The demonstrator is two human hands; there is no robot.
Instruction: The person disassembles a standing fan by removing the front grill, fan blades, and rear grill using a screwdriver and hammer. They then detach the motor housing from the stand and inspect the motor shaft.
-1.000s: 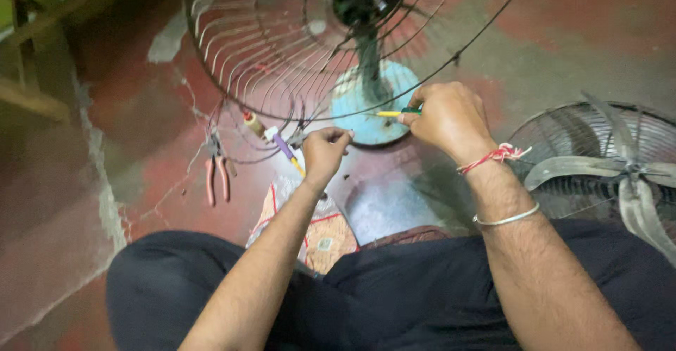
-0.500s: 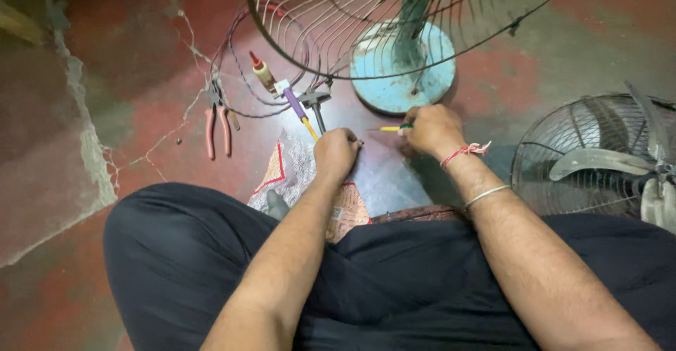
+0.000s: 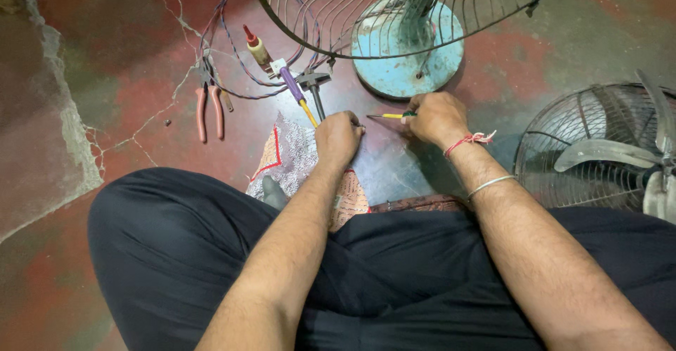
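Observation:
My right hand point(image 3: 436, 116) grips a small yellow-handled screwdriver point(image 3: 389, 116) whose tip points left, just in front of the round blue base point(image 3: 373, 66) of a pedestal fan. My left hand point(image 3: 338, 138) is closed, its fingertips meeting the screwdriver's tip; whether it pinches something small I cannot tell. Both hands hover low over the red floor and a patterned cloth point(image 3: 290, 159). The fan's wire guard point(image 3: 324, 20) arches over the base. My crossed legs in dark trousers point(image 3: 197, 252) fill the foreground.
Pink-handled pliers point(image 3: 209, 108), a purple-and-yellow screwdriver point(image 3: 296, 90), a hammer-like tool point(image 3: 315, 87), a red-tipped tester point(image 3: 255, 47) and looped wires point(image 3: 225, 48) lie on the floor at left. A second grey fan point(image 3: 605, 154) lies at right. A cracked concrete patch point(image 3: 56, 133) borders the left.
Both hands have come down from the fan guard towards the floor in front of the blue base, and closer together. The view has tilted down and to the right.

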